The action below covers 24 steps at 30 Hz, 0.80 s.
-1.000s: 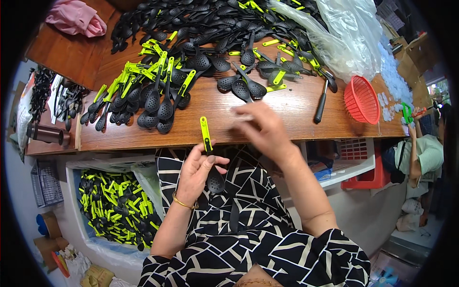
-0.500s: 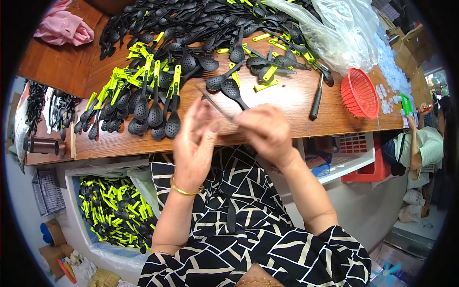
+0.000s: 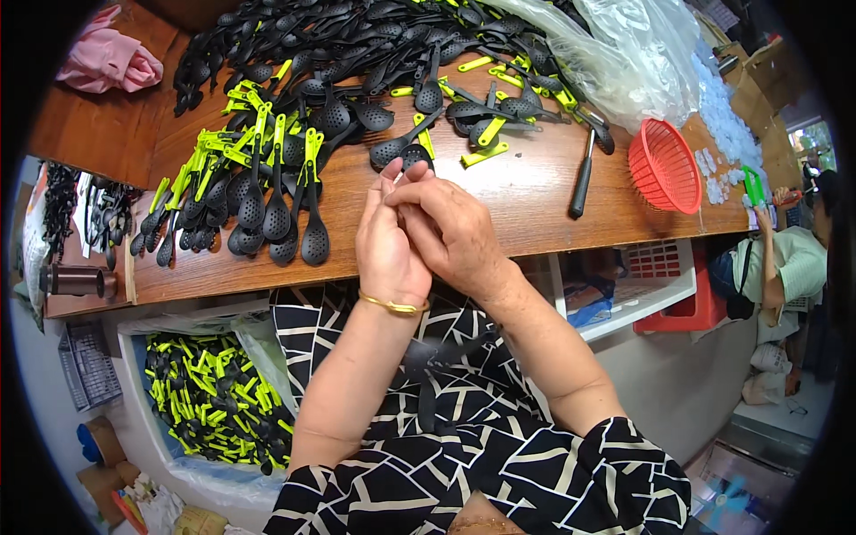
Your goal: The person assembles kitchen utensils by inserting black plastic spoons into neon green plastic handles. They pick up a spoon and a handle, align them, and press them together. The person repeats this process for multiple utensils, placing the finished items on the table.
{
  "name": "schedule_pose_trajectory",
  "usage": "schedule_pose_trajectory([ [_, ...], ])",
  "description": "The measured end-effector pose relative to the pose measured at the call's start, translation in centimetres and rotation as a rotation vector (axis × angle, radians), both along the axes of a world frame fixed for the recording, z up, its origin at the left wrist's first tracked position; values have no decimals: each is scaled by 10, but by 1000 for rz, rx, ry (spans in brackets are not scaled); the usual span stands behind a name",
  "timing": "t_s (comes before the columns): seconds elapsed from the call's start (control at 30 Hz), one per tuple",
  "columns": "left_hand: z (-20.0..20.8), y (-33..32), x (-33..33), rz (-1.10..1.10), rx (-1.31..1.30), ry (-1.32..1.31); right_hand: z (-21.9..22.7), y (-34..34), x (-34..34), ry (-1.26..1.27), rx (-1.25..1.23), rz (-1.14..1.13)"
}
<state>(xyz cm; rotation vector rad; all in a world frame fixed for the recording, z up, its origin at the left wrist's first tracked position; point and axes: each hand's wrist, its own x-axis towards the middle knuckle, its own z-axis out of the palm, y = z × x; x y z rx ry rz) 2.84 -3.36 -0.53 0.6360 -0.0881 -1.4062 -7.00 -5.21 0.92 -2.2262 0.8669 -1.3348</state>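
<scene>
My left hand [image 3: 390, 254] is turned palm up above the table's front edge. My right hand [image 3: 455, 227] presses over its fingers, with bent fingertips meeting at the top. Both look closed; whatever lies between them is hidden. Just beyond the fingertips sits a black slotted spoon [image 3: 415, 155], partly covered by them. Another black slotted spoon [image 3: 390, 152] lies beside it. Left of my hands are several slotted spoons with folded lime-green handles [image 3: 276, 214]. Loose lime-green handle pieces [image 3: 484, 155] lie beyond my right hand. Below my wrists, a dark blurred shape [image 3: 423, 358] crosses my lap.
A heap of black spoons [image 3: 357, 49] covers the table's far side. At right are a black-handled tool [image 3: 582, 183], a red basket [image 3: 655, 169] and clear plastic sheeting [image 3: 655, 62]. A lined bin [image 3: 132, 357] of green-handled spoons stands lower left. Another person [image 3: 789, 267] is at far right.
My hands have come together, the left moving right and the right moving left over it. The thin dark strip between them no longer shows. A dark blurred shape appears over my lap.
</scene>
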Motion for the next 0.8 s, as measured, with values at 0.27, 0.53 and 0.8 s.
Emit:
schedule_pose_trajectory([
  [0.27,11,39,-5,135,-51,-209,32,-19,49,-287,39,28],
  [0.53,-66,146,47,-882,-534,-1900,7,-48,-85,240,47,-189],
  [0.8,-69,108,19,-627,-330,-1979,-19,-80,-83,669,-165,-255],
])
